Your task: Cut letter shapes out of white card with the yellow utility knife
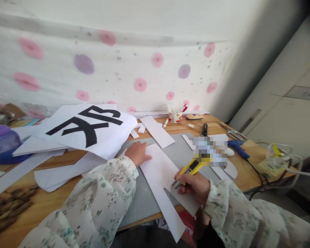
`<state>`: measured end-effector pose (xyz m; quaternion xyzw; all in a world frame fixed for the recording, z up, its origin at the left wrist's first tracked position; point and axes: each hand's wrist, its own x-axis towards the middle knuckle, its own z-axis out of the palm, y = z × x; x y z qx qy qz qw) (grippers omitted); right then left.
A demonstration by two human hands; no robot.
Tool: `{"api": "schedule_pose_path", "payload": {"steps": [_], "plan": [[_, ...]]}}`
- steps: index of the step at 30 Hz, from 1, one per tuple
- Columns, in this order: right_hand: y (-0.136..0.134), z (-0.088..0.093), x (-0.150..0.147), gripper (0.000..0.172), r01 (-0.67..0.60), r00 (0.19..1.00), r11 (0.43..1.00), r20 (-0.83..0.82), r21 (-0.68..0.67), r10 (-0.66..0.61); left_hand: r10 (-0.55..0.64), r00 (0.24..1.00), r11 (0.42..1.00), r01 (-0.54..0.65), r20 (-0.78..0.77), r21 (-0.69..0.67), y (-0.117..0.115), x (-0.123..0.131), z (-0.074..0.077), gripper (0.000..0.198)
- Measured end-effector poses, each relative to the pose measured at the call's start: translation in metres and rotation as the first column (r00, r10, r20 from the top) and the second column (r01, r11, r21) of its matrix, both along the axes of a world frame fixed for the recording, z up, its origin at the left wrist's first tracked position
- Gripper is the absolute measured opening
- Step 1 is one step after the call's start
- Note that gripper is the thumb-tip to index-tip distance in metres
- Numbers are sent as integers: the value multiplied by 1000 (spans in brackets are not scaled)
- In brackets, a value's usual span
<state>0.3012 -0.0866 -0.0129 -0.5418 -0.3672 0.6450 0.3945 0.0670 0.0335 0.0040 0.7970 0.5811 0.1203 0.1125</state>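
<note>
My left hand [138, 152] presses flat on the upper left part of a white sheet of board [158, 172] that lies on a grey cutting mat [178, 155]. Its fingers lie together, stretched out on the sheet. My right hand [195, 186] is closed round a yellow and black utility knife [191, 167], with the blade tip down on the sheet's right edge. A long white strip of the sheet [172, 215] runs off the table's front edge. Both arms wear floral sleeves.
A large white sheet with black strokes [89, 129] lies at the left over other papers. White strips [157, 131], a small cup [175, 117], scissors [232, 132], a blue glue gun [237, 147] and cables [281, 158] sit at the back and right. A purple container [1, 141] stands far left.
</note>
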Motion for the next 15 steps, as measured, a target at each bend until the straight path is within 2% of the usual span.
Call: {"api": "schedule_pose_path", "payload": {"steps": [4,8,10,12,13,14,15], "plan": [[0,-4,-1,32,-136,991,990,1,46,136,48,994,995,-40,101,-88,8,-16,0,39],[5,3,2,44,-213,974,975,-64,68,218,44,976,980,0,214,-198,4,-31,10,36],[15,11,10,49,-153,986,977,-49,145,162,26,957,966,50,288,-254,0,-36,15,35],[31,19,24,49,-61,994,957,107,282,31,37,915,937,108,403,-331,-2,-42,20,35],[40,23,33,49,-39,964,926,257,374,-64,43,889,922,140,457,-361,-2,-45,22,35],[49,26,42,50,-68,883,884,440,463,-162,56,861,909,166,505,-383,-3,-48,23,35],[57,27,51,50,-84,833,864,511,497,-213,67,834,898,188,547,-397,-3,-52,24,34]]}}
